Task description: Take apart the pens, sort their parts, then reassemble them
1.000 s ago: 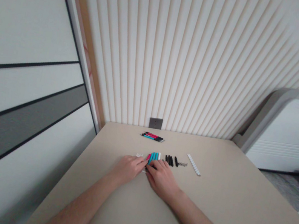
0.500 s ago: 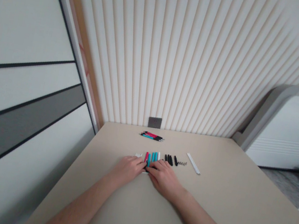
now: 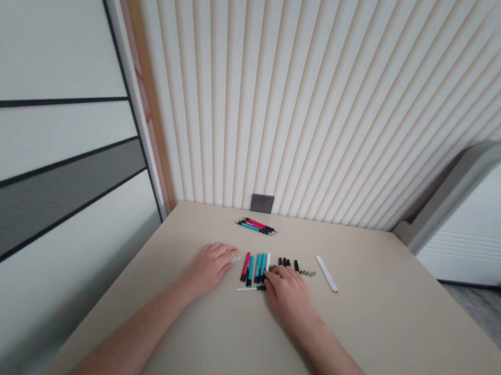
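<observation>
My left hand (image 3: 211, 265) rests on the table with its fingers stretched out and apart, touching small clear pieces (image 3: 235, 258). Curled over the right end of a row of pen barrels is my right hand (image 3: 288, 291). Its fingertips meet at the lower end of a white barrel (image 3: 267, 261); what they pinch is hidden. A thin white refill (image 3: 244, 289) with a black grip (image 3: 261, 288) lies just below those fingers. Between my hands stand out a red barrel (image 3: 246, 265) and several turquoise barrels (image 3: 251, 269) with black lower ends.
Several assembled pens (image 3: 256, 226) lie near the back edge, below a dark wall socket (image 3: 262, 203). Black pen parts (image 3: 297, 266) and small springs (image 3: 308, 273) lie beyond my right hand. White refills (image 3: 327, 274) lie farther right on the beige table (image 3: 374, 336).
My hands have parted from the middle. The left moved left to the clear pieces; the right shifted slightly right. The refill with its black grip now shows on the table.
</observation>
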`<state>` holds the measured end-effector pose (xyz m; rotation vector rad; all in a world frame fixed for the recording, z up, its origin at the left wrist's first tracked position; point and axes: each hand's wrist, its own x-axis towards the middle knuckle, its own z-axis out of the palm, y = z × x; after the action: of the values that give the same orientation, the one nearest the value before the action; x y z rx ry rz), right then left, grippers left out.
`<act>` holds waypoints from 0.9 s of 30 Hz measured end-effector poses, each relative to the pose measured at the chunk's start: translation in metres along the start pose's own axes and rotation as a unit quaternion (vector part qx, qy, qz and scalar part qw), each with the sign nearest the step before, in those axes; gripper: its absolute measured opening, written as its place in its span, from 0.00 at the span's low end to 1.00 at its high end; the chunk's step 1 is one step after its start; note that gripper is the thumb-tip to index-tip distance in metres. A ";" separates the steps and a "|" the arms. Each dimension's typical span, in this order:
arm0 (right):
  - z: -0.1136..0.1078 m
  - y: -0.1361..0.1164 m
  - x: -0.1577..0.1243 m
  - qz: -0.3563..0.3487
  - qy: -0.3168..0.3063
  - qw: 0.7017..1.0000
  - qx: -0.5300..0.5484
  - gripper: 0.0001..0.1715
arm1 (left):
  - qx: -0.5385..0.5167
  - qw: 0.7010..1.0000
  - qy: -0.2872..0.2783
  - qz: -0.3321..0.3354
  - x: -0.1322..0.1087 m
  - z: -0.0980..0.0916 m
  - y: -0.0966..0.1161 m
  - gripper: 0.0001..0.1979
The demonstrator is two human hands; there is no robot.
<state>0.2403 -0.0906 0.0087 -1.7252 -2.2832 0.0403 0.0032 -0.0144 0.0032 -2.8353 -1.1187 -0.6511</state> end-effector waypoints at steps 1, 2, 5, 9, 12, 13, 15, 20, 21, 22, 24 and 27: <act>0.001 0.000 0.000 -0.002 -0.003 1.000 0.000 0.14 | 0.000 1.000 -0.008 -0.001 0.000 0.003 -0.003 0.15; 0.001 0.000 0.000 -0.005 -0.003 1.000 0.001 0.14 | 0.002 1.000 -0.018 -0.001 0.000 0.006 -0.006 0.16; 0.001 -0.001 0.000 -0.015 -0.003 1.000 0.004 0.13 | 0.007 0.999 -0.035 0.002 0.002 0.013 -0.011 0.16; -0.001 -0.001 -0.001 -0.026 -0.009 1.000 0.016 0.13 | 0.007 0.999 -0.040 0.004 0.005 0.019 -0.014 0.15; -0.002 -0.001 -0.001 -0.035 -0.007 0.999 0.030 0.14 | 0.011 0.999 -0.042 0.019 0.006 0.019 -0.014 0.14; -0.002 -0.001 -0.001 -0.037 -0.007 0.999 0.033 0.14 | 0.014 0.999 -0.043 0.026 0.007 0.019 -0.014 0.14; -0.002 -0.002 -0.001 -0.038 -0.009 0.999 0.036 0.14 | 0.018 0.998 -0.044 0.036 0.007 0.019 -0.014 0.14; -0.001 -0.003 -0.001 -0.035 -0.012 0.999 0.034 0.15 | 0.015 0.997 -0.052 0.047 0.009 0.015 -0.012 0.13; -0.001 -0.002 -0.001 -0.034 -0.011 0.999 0.035 0.15 | 0.016 0.997 -0.051 0.048 0.009 0.015 -0.012 0.13; -0.002 -0.001 -0.001 -0.032 -0.011 0.999 0.039 0.16 | 0.017 0.997 -0.049 0.049 0.009 0.015 -0.011 0.13; -0.005 0.002 -0.001 -0.027 -0.018 0.998 0.050 0.15 | 0.023 0.998 -0.044 0.049 0.009 0.015 -0.012 0.12; -0.012 0.009 -0.003 -0.030 -0.042 0.996 0.074 0.13 | 0.036 0.997 -0.038 0.048 0.009 0.016 -0.012 0.12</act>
<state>0.2525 -0.0926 0.0180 -1.6072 -2.3257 0.2681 0.0070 0.0027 -0.0094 -2.8537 -0.9874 -0.4903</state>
